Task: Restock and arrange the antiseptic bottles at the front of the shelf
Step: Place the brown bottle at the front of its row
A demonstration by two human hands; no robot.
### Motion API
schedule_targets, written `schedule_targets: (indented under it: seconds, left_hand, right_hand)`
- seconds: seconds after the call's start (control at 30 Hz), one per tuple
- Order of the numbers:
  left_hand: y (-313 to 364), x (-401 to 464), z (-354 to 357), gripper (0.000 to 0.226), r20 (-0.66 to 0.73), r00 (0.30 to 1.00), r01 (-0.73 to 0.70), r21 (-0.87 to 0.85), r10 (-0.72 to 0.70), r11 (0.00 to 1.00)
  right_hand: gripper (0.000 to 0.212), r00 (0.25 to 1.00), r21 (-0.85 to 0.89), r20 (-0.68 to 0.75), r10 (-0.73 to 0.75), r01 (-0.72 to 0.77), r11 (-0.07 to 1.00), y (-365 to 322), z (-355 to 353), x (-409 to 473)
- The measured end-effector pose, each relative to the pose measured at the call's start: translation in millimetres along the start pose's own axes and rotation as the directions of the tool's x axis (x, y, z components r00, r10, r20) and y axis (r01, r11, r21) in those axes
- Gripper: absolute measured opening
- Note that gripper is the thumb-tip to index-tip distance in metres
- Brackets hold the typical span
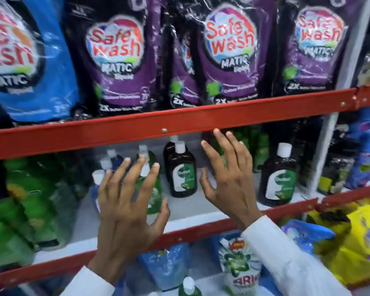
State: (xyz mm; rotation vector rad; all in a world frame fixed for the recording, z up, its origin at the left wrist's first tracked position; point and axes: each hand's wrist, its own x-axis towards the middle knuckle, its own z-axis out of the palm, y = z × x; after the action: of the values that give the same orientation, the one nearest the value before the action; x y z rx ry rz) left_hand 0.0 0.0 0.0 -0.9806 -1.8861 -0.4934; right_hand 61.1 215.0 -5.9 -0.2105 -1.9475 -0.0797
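Two dark brown antiseptic bottles with white caps and green-white labels stand on the middle shelf (188,212): one (181,171) at the centre with another brown bottle close behind it, one (278,178) further right near the front edge. My left hand (128,208) is spread open in front of green and blue white-capped bottles (152,189), holding nothing. My right hand (229,176) is open too, fingers apart, raised between the two brown bottles and touching neither.
A red shelf rail (162,127) crosses just above my right fingertips. Purple and blue detergent pouches (120,56) fill the shelf above. Green refill packs (36,201) crowd the left. Detergent bags (239,265) lie on the shelf below.
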Motion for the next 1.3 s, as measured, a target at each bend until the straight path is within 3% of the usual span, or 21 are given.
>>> schedule_targets:
  seconds: [0.2, 0.37, 0.47, 0.53, 0.67, 0.83, 1.03, 1.3]
  left_hand:
    - [16.5, -37.8, 63.1, 0.063, 0.227, 0.974, 0.010, -0.122, 0.018, 0.993]
    - [7.1, -76.8, 104.3, 0.054, 0.474, 0.877, 0.144, -0.106, -0.077, 0.984]
    - [1.6, -95.6, 115.3, 0.052, 0.526, 0.840, 0.215, -0.101, -0.132, 0.971]
    - [-2.4, -104.0, 117.7, 0.052, 0.521, 0.839, 0.245, -0.101, -0.158, 0.964]
    - [-13.1, -116.6, 115.4, 0.061, 0.484, 0.857, 0.259, -0.110, -0.176, 0.960]
    - [-28.8, -130.0, 108.8, 0.055, 0.472, 0.862, 0.257, -0.089, -0.187, 0.962]
    - [-55.2, -143.2, 90.6, 0.053, 0.508, 0.830, 0.295, -0.053, -0.228, 0.954]
    - [-84.0, -150.3, 70.2, 0.042, 0.484, 0.845, 0.334, -0.147, -0.227, 0.931]
  right_hand:
    - [0.072, 0.943, -0.065, 0.015, 0.331, -0.329, 0.942, 60.7, 16.2, -63.7]
    - [0.103, 0.751, -0.127, -0.001, 0.660, -0.655, 0.745, 112.5, 38.1, -89.8]
    - [0.120, 0.615, -0.034, 0.032, 0.788, -0.787, 0.616, 132.9, 48.5, -92.4]
    - [0.125, 0.576, 0.047, 0.064, 0.815, -0.818, 0.574, 141.2, 53.3, -92.8]
    - [0.123, 0.559, 0.126, 0.071, 0.826, -0.827, 0.548, 142.1, 56.3, -92.6]
    - [0.121, 0.618, 0.202, 0.080, 0.782, -0.778, 0.595, 93.1, 55.4, -86.0]
    - [0.117, 0.677, 0.326, 0.277, 0.682, -0.733, 0.596, 8.7, 72.5, -65.8]
    - [0.112, 0.668, 0.258, 0.402, 0.626, -0.739, 0.623, -52.5, 98.8, -64.5]
